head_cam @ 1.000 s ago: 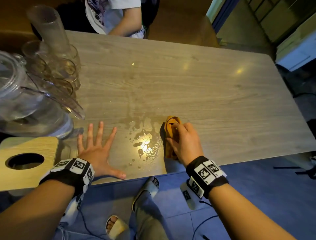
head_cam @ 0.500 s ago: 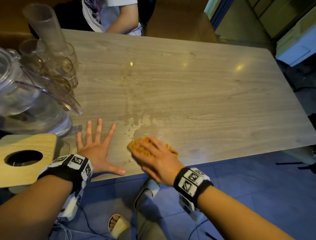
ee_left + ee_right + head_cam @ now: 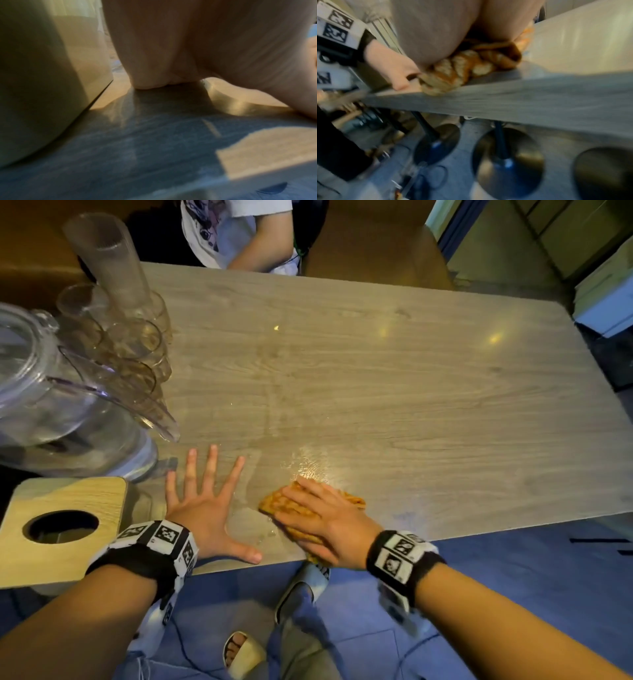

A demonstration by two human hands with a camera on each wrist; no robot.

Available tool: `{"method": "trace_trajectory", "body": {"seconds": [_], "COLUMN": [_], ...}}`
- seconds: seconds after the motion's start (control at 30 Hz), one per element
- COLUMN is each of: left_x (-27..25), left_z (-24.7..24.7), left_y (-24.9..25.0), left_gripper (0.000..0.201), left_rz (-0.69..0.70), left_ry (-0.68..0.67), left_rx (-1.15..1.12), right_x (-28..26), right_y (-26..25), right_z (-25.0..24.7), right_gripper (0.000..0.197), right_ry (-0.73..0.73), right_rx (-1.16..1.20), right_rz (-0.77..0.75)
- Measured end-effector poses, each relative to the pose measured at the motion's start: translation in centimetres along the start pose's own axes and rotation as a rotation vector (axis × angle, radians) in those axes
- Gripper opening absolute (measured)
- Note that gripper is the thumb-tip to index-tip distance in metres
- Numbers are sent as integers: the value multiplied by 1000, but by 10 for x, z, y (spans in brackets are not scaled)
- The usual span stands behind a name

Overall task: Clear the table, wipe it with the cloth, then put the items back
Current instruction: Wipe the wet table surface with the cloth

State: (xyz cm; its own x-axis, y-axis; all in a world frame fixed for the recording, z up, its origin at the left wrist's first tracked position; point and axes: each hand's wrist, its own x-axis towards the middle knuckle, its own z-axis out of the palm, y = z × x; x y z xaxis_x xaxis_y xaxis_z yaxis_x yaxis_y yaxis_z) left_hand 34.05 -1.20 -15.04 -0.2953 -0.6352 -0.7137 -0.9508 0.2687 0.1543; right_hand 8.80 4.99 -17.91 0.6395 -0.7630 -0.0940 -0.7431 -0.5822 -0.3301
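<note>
The right hand [image 3: 329, 525] pressed flat-fingered on the orange waffle-weave cloth [image 3: 291, 505] (mid-wipe, I judged). At its nine o'clock the left hand [image 3: 205, 505] lay splayed on the grey wood-grain table [image 3: 394, 392]; returning the clear glassware [image 3: 113, 337] remained.

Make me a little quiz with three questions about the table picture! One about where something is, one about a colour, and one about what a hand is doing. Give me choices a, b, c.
1. Where is the cloth?
a) near the table's front edge, under the right hand
b) at the far end of the table
c) on the floor

2. What colour is the cloth?
a) blue
b) orange-yellow
c) white

3. What is the left hand doing?
a) lifting a glass
b) making a fist
c) lying flat on the table, fingers spread

Answers:
1 a: the right hand presses the cloth down by the near edge, beside a wet shine.
2 b: it shows orange-yellow in both the head and right wrist views.
3 c: its fingers are straight and spread on the wood, holding nothing.
</note>
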Motion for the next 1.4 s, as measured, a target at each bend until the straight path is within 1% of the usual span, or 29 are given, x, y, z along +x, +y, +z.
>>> {"method": "trace_trajectory", "body": {"seconds": [0.03, 0.1, 0.17, 0.2, 0.23, 0.27, 0.33, 0.4, 0.43, 0.47, 0.5, 0.6, 0.63, 0.67, 0.73, 0.8, 0.83, 0.87, 0.93, 1.0, 1.03, 1.07, 1.13, 1.2, 1.23, 1.27, 1.33, 1.37, 1.4], "left_x": [1, 1, 2, 2, 2, 2, 3, 4, 4, 4, 3, 6, 6, 6, 7, 10, 13, 12, 8, 10, 13, 18, 34, 56, 68, 79, 96, 101, 105], "left_z": [0, 2, 3, 2, 1, 1, 0, 0, 0, 2, 2, 3, 2, 2, 2, 13, 17, 16, 1, -8, -12, -17, -28, -49, -59, -68, -84, -88, -91], "left_y": [0, -1, -2, -1, -1, -1, 0, -1, -2, -2, -3, -1, -1, 0, 0, -8, -12, -13, -5, 2, 7, 12, 21, 28, 29, 29, 28, 27, 27], "left_gripper": [161, 161, 162, 162, 162, 162, 162, 162, 162, 162, 162, 163, 162, 161, 160, 163, 163, 162, 155, 146, 142, 139, 138, 145, 149, 153, 157, 158, 158], "left_rz": [2, 5, 3, 0, -5, -10, -9, 2, 3, 2, 3, -9, -21, -25, 4, -30, -35, -21, 27, -5, -34, -57, -72, -116, -163, -206, -256, -263, -265], "left_ry": [0, 6, 14, 11, 9, 5, -2, 5, 8, 16, 26, 49, 47, 57, 116, 96, 90, 61, 56, 35, 27, 58, 170, 241, 250, 259, 227, 179, 140], "left_rx": [-1, -4, -8, -6, -2, 3, -5, -28, -40, -41, -39, -35, -25, -22, 21, -31, -55, -53, -28, -84, -115, -124, -129, -121, -131, -147, -198, -217, -239], "right_x": [-12, -12, 25, 47, 66, 78, 72, 40, 28, 25, 31, 94, 115, 128, 125, 91, 81, 78, 98, 142, 161, 173, 168, 138, 131, 133, 164, 187, 207], "right_y": [22, 62, 85, 83, 73, 60, 39, 46, 63, 83, 100, 113, 102, 89, 67, 75, 94, 116, 153, 160, 153, 142, 130, 149, 170, 192, 215, 215, 207], "right_z": [-6, -21, -34, -36, -35, -31, -21, -17, -21, -25, -31, -47, -47, -43, -35, -34, -39, -44, -59, -69, -69, -67, -62, -63, -67, -73, -85, -89, -88], "right_gripper": [54, 57, 61, 62, 63, 63, 61, 59, 58, 58, 59, 63, 63, 63, 60, 57, 57, 59, 63, 63, 64, 64, 61, 58, 58, 59, 61, 62, 63], "right_ry": [10, 58, 80, 81, 85, 92, 74, 1, -27, -23, 15, 98, 93, 93, 81, 8, -29, -43, 10, 52, 59, 66, 41, -53, -70, -51, 16, 28, 25], "right_rx": [3, 4, 0, -7, -15, -15, -2, -5, -6, -13, -28, 4, 11, 3, 17, 23, 15, 1, -20, -7, -7, -6, 18, 18, 22, 18, -7, -16, -20], "right_rz": [20, 312, 687, 791, 815, 763, 456, 112, 26, 37, 138, 685, 743, 688, 344, 22, -39, -2, 282, 587, 635, 583, 246, -59, -83, -6, 305, 431, 476]}}
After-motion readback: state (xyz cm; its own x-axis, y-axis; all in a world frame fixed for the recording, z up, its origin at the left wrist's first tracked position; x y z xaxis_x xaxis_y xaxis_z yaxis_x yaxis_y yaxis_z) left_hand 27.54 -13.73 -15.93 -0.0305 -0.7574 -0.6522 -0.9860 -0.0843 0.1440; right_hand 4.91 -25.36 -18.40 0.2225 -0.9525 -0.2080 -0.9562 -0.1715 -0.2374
